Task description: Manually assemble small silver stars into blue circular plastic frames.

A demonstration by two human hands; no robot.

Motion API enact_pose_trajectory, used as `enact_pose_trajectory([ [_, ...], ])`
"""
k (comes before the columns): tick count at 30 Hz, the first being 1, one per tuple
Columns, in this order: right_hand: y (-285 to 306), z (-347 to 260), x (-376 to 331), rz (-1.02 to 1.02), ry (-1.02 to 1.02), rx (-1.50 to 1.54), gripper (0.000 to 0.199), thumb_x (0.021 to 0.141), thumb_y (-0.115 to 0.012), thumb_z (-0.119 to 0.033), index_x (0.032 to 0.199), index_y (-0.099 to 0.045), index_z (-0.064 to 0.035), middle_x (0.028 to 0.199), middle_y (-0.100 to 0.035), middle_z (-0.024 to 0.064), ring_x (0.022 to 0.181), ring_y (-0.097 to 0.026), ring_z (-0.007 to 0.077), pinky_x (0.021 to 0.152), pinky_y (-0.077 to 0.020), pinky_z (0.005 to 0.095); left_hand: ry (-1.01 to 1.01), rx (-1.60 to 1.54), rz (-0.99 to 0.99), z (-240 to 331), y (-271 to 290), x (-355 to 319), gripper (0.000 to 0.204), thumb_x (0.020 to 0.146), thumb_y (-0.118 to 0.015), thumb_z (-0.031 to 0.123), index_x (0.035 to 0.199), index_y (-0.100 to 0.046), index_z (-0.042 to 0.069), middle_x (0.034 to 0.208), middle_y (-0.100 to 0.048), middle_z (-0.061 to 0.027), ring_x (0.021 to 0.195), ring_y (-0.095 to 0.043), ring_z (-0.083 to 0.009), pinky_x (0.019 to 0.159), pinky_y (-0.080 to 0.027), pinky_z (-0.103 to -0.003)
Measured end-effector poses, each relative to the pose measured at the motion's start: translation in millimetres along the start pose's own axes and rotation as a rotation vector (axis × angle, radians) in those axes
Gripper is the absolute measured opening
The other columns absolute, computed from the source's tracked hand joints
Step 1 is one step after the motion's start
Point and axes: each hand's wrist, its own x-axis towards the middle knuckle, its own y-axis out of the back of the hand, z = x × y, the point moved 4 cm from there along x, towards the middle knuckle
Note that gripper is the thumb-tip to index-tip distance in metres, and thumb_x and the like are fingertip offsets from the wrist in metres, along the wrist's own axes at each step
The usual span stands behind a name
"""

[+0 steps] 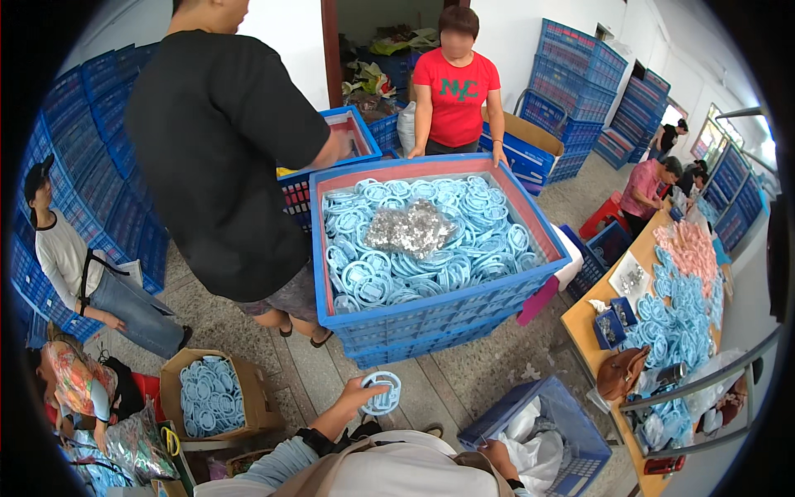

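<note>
My left hand is closed on a light blue, round plastic piece with a cut-out shape inside its ring. It is held above the floor, in front of a big blue crate heaped with similar light blue pieces. On that heap lies a clear bag of small shiny silvery parts. My right hand hangs low by my side, beside a blue crate with white plastic bags in it. Its fingers are too dark and small to make out.
A person in red grips the big crate's far rim. Someone in black stands at its left. A carton of blue pieces is at lower left; a table with blue and pink pieces is right. Stacked crates line the walls.
</note>
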Motion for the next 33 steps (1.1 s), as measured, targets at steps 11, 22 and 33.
enact_pose_trajectory([
  [11, 0, 5, 20, -0.034, -0.012, -0.021, 0.027, 0.066, -0.055, -0.028, 0.082, -0.063, -0.0074, 0.079, -0.061, 0.0189, 0.079, -0.058, 0.0345, 0.072, -0.0459, 0.0406, 0.012, 0.009, 0.03, 6, -1, -2, 0.031, 0.07, -0.069, 0.014, 0.096, -0.059, 0.001, 0.084, -0.062, -0.0067, 0.073, -0.06, -0.0136, 0.063, -0.048, -0.026],
  [22, 17, -33, 34, -0.022, -0.015, 0.011, 0.025, 0.068, -0.052, -0.025, 0.079, -0.062, -0.0057, 0.08, -0.06, 0.0209, 0.079, -0.057, 0.0368, 0.071, -0.045, 0.0428, 0.038, -0.006, 0.078, 20, 17, 16, 0.031, 0.068, -0.07, 0.013, 0.096, -0.061, 0.003, 0.084, -0.063, -0.006, 0.072, -0.06, -0.0138, 0.063, -0.048, -0.026],
  [33, 46, -91, 84, -0.004, 0.034, -0.07, 0.024, 0.068, -0.053, -0.026, 0.079, -0.06, -0.0055, 0.077, -0.059, 0.0205, 0.077, -0.056, 0.0379, 0.068, -0.0449, 0.044, 0.011, -0.086, 0.134, 77, 46, 68, 0.032, 0.068, -0.07, 0.013, 0.096, -0.06, 0.002, 0.087, -0.062, -0.0062, 0.075, -0.059, -0.0137, 0.065, -0.047, -0.027],
])
